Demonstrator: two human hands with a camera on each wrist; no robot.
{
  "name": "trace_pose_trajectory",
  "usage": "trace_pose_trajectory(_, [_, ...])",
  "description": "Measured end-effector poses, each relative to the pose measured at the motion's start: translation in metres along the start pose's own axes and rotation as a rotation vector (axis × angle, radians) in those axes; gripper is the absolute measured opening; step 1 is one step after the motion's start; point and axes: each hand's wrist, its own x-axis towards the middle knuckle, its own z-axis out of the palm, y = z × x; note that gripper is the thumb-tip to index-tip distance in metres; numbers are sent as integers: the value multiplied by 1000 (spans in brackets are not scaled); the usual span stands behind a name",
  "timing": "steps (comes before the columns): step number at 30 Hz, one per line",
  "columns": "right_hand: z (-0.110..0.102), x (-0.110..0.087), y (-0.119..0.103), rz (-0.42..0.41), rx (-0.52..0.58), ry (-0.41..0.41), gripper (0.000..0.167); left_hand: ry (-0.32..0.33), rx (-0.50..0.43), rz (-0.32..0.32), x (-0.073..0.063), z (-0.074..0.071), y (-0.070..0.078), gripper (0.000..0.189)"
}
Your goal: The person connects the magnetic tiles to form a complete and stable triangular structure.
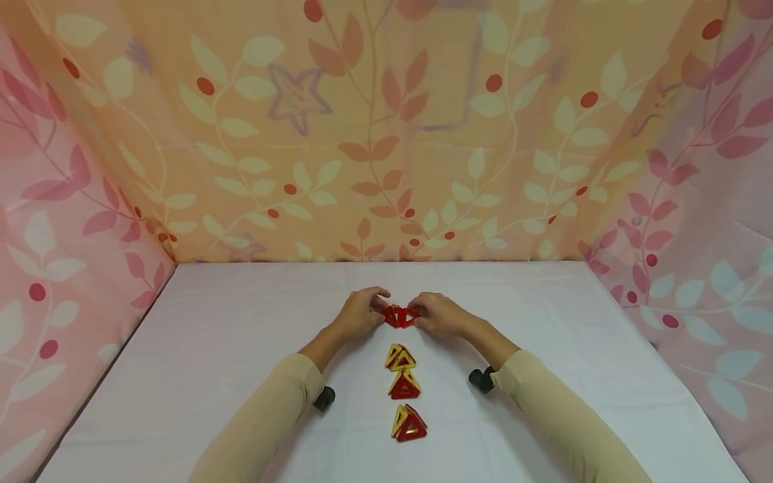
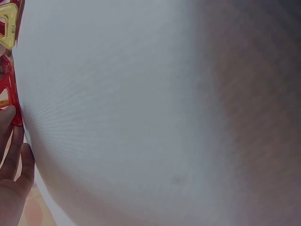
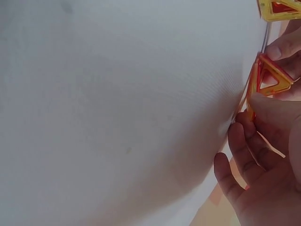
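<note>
Both hands are at a small cluster of red triangular frame tiles (image 1: 395, 316) toward the far part of the table. My left hand (image 1: 362, 312) pinches the cluster's left end. From the other side, my right hand (image 1: 439, 314) pinches its right end between thumb and fingers. In the left wrist view, fingers (image 2: 10, 162) touch a red triangle tile (image 2: 17, 101) at the frame's edge. Seen from the right wrist, the cluster's tiles (image 3: 277, 87) look orange and red and stand at an angle to each other. The fingers cover part of the cluster.
Nearer me, in a line, are a red-and-yellow triangle cluster (image 1: 400, 357), another touching it (image 1: 404, 385), and a separate third cluster (image 1: 410, 423). They stand on a white-covered table (image 1: 241, 349). Patterned curtains (image 1: 374, 134) enclose the back and sides.
</note>
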Motion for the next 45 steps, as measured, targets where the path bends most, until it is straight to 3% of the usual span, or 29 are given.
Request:
trace_pose_trajectory(10, [-7, 2, -3, -22, 42, -13, 28, -2, 3, 16, 1, -2, -2, 40])
trace_pose_trajectory(21, [-8, 7, -8, -79, 81, 28, 23, -8, 9, 20, 0, -2, -2, 41])
trace_pose_trajectory(30, [-3, 14, -12, -49, 109, 24, 24, -4, -5, 30, 1, -1, -3, 40])
trace_pose_trajectory(45, [5, 16, -13, -31, 64, 29, 31, 2, 12, 22, 1, -1, -1, 38])
